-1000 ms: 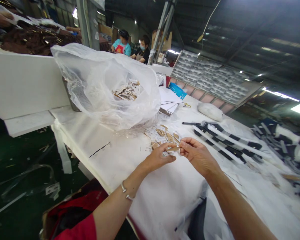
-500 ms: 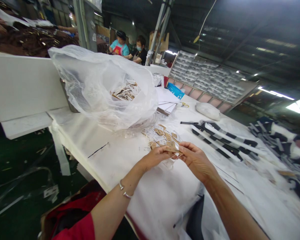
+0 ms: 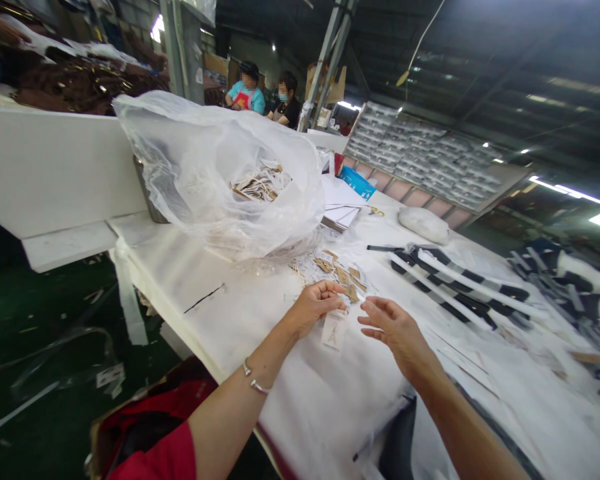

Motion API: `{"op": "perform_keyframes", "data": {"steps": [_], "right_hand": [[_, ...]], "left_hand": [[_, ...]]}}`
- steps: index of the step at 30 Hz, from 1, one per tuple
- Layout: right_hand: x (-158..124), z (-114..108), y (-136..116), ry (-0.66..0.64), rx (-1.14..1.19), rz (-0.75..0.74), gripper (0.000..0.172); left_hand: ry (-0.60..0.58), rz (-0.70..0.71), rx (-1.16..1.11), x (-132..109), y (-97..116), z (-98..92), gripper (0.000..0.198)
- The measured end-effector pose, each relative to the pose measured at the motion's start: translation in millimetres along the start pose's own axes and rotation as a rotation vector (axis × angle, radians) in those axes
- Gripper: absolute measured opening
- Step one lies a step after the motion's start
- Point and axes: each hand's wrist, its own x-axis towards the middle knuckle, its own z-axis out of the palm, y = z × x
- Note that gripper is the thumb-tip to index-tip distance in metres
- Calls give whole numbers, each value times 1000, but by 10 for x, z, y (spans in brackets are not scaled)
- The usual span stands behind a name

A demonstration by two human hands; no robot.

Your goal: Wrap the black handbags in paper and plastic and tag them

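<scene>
My left hand (image 3: 314, 305) is curled in a pinch over the white table (image 3: 260, 313). A small pale tag (image 3: 333, 331) hangs just under its fingers. My right hand (image 3: 394, 327) hovers a little to the right, fingers loosely apart and holding nothing. Just beyond both hands lies a loose pile of brown paper tags (image 3: 339, 270) with strings. Behind it sits a big clear plastic bag (image 3: 205, 167) with more tags (image 3: 261, 185) inside.
Black-and-white striped garments (image 3: 455, 287) lie to the right of the hands. A stack of white sheets (image 3: 340, 207), a blue packet (image 3: 356, 181) and a white bundle (image 3: 423, 223) sit farther back. A white board (image 3: 55, 167) stands on the left. Two people work in the distance.
My hands were pinched together on a tag; they have drawn apart. The right hand has let go and the tag now hangs from the left hand.
</scene>
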Motion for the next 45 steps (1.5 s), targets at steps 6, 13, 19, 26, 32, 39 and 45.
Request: {"op": "perform_keyframes", "data": {"steps": [6,13,19,26,32,39,45], "right_hand": [[-125,257,7,-215,-184,28,40],[-76,463,28,-138,-228,15,27],[-12,449,129,-126,-312,-69,22],[-28,216,50,38,-510,-468,30],[-126,149,-62,-95,-20,-194,37],[-177,139,-41,-161,99,-107,36],[-132,80,-26,-158,239,-69,37]], "left_hand": [[57,76,9,3,16,38,41],[190,192,224,60,-74,15,24],[255,292,441,80,-155,11,14],[264,231,474,93,-143,-14,24],[121,122,510,62,-103,-10,17],[-366,65,474,-62,0,2,48],[-462,-157,275,-59,-16,-1,46]]}}
